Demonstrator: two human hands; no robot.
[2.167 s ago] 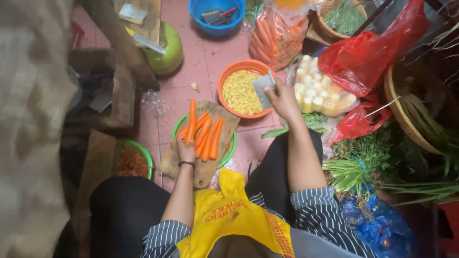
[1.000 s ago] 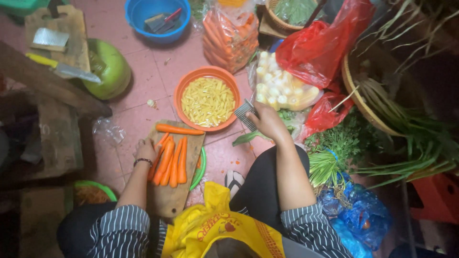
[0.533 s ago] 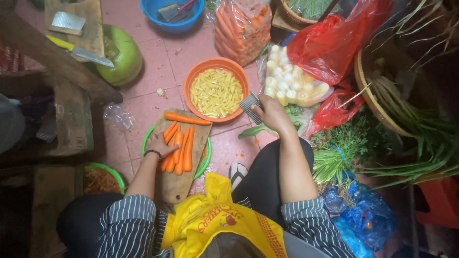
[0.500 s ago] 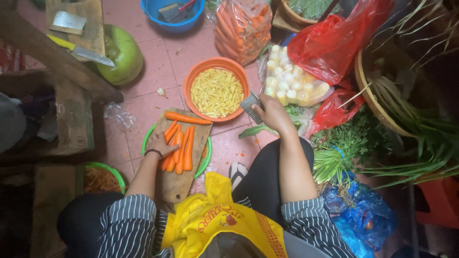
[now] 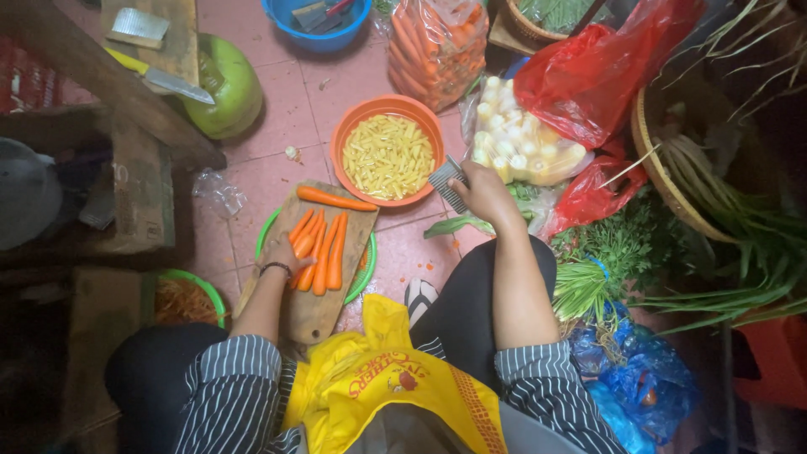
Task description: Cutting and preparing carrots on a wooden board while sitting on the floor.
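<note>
Since a moment ago my hands have barely shifted: right hand [image 5: 486, 192] stays clenched around the ridged metal cutter [image 5: 447, 182]; left hand [image 5: 284, 253] rests loosely open on peeled orange carrots [image 5: 319, 245].

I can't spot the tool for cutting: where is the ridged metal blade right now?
The ridged metal blade is in the right hand, beside the orange plastic bowl's right rim, in the head view's centre.

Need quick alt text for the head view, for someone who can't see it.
Left hand rests on peeled orange carrots on a wooden cutting board; right hand holds a ridged metal cutter beside an orange bowl of yellow cut pieces.
</note>
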